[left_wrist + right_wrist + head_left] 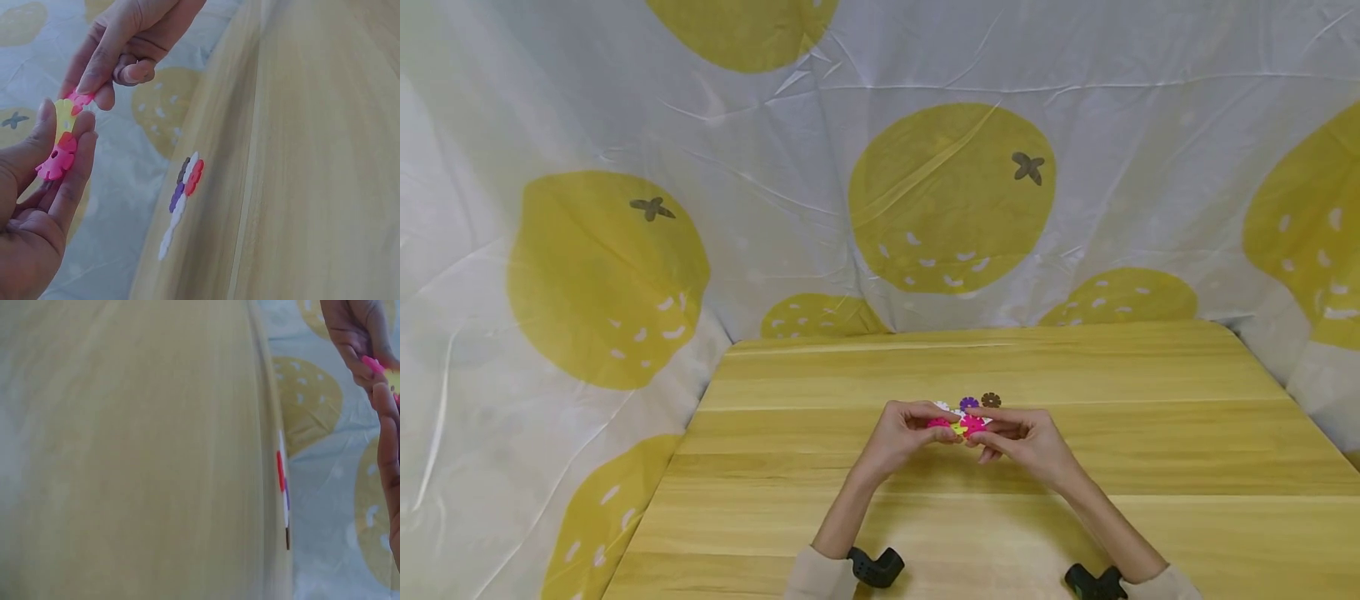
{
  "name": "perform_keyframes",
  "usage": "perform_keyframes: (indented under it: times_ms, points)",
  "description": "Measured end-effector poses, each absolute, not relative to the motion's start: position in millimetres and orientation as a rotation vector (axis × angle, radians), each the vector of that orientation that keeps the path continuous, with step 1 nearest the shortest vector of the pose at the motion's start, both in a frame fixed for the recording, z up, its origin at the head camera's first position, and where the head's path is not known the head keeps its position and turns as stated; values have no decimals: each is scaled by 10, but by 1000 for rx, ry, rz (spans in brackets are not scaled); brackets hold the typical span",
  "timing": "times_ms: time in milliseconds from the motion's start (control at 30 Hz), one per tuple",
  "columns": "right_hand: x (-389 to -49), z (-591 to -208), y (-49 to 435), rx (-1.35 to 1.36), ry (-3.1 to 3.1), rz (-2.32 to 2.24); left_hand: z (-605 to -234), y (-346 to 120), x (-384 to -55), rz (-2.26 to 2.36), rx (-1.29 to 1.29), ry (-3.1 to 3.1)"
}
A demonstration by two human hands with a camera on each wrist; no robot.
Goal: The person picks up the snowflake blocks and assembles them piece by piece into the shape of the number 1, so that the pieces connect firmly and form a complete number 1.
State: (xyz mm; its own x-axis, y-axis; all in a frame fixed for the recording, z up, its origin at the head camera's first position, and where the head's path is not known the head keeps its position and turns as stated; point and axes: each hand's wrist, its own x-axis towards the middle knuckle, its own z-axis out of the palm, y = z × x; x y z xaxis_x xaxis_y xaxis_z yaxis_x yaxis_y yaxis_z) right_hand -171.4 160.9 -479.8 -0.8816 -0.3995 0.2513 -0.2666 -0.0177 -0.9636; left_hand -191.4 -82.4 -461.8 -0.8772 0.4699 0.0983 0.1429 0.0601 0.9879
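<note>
Above the table, both hands hold a short row of notched, flower-shaped plastic discs joined together. My left hand [897, 439] pinches a pink disc [57, 159] between thumb and fingers. Joined to it, a yellow disc [64, 119] makes the middle of the row. At the other end, my right hand [1036, 440] grips a second pink disc [80, 99], its edge partly covered by the fingertips. From the right wrist, only part of a pink disc [373, 363] shows between the hands.
Loose discs lie on the wooden table [760, 483] beyond the hands: a purple one [969, 403], a brown one [991, 400], a red one [195, 177] and several white ones [167, 242]. A lemon-print cloth [775, 208] hangs behind the table's far edge.
</note>
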Motion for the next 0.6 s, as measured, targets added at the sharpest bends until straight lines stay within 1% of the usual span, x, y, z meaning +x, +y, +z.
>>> perform_keyframes:
  times_ms: [233, 400, 500, 600]
  points:
    - [-1721, -4795, 1616, -691, 2294, -1975, -4613, -867, -1931, 1902, 554, 2012]
    - [-1726, -4781, 1613, -548, 2255, -1978, -4629, -864, -1934, 1846, 541, 2123]
    - [-1747, -4785, 1591, -451, 2222, -1995, -4622, -822, -1920, 1751, 608, 2307]
    - [-1762, -4790, 1550, -425, 2181, -2030, -4615, -756, -1909, 1680, 722, 2446]
